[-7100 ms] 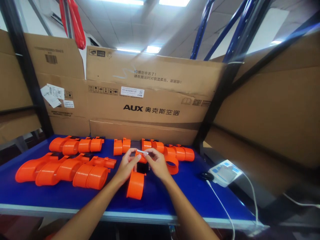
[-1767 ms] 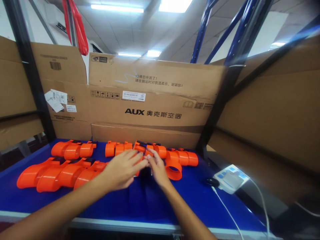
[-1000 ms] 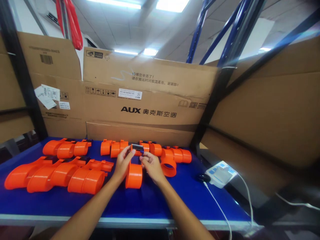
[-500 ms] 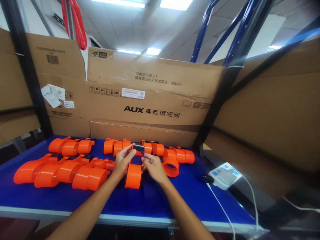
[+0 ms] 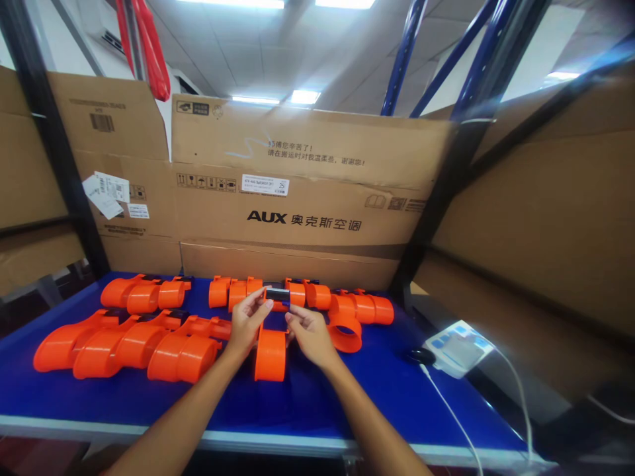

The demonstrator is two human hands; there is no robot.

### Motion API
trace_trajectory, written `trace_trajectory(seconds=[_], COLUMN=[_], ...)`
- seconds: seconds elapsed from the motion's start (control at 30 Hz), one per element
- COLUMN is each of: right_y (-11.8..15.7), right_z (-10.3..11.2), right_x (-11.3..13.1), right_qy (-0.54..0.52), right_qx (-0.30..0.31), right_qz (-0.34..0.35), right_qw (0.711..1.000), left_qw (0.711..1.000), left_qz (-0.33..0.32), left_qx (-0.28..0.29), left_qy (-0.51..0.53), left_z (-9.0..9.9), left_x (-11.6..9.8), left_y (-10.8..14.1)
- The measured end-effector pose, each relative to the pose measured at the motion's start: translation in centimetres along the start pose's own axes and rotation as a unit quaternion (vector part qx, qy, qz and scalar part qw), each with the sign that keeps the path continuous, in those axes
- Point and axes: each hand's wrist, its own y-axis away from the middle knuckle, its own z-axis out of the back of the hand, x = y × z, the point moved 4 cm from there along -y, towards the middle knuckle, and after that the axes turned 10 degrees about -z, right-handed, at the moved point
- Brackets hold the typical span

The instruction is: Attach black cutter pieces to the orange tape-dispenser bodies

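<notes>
Holding and adjusting by two hands is judged to be the step in hand. Black piece (image 5: 278, 295): backed by orange plastic, taken as dial centre, 12 being the far side. Left hand (image 5: 247, 324), at 8: grip closed on the left end. Right hand (image 5: 311, 332), at 4: grip narrow at the right end — whether pinched or merely touched cannot be told. Orange cuff (image 5: 270, 357), at 6: seen just below; whether joined cannot be told. Next move, as judged: steadiness is called for from the left, fine fingerwork from the right.

Surroundings, on the blue tabletop (image 5: 307, 416): front cuff row (image 5: 139, 347), at 8; rear cuff row (image 5: 143, 299), at 9; right cuff row (image 5: 364, 309), at 3; tipped ring (image 5: 347, 322), at 4 — the right hand is closely crowded by it. White box (image 5: 459, 347), between 3 and 4: well apart.
</notes>
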Motion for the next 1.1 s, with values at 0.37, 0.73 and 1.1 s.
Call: trace_trajectory(seconds=[0.37,0.73,1.1], right_y=[-0.2,-0.1,0.4], right_z=[-0.4,0.0,0.0], right_x=[0.1,0.1,1.0], right_qy=[-0.005,0.062,0.1], right_qx=[0.014,0.007,0.003], right_qz=[-0.004,0.016,0.046], right_qw=[1.0,0.998,0.994], left_qw=[1.0,1.0,1.0], left_qz=[-0.001,0.006,0.002], left_qx=[-0.019,-0.014,0.004], left_qy=[0.005,0.017,0.002], left_z=[0.2,-0.2,-0.1], left_x=[0.2,0.3,0.7], left_y=[0.2,0.3,-0.1])
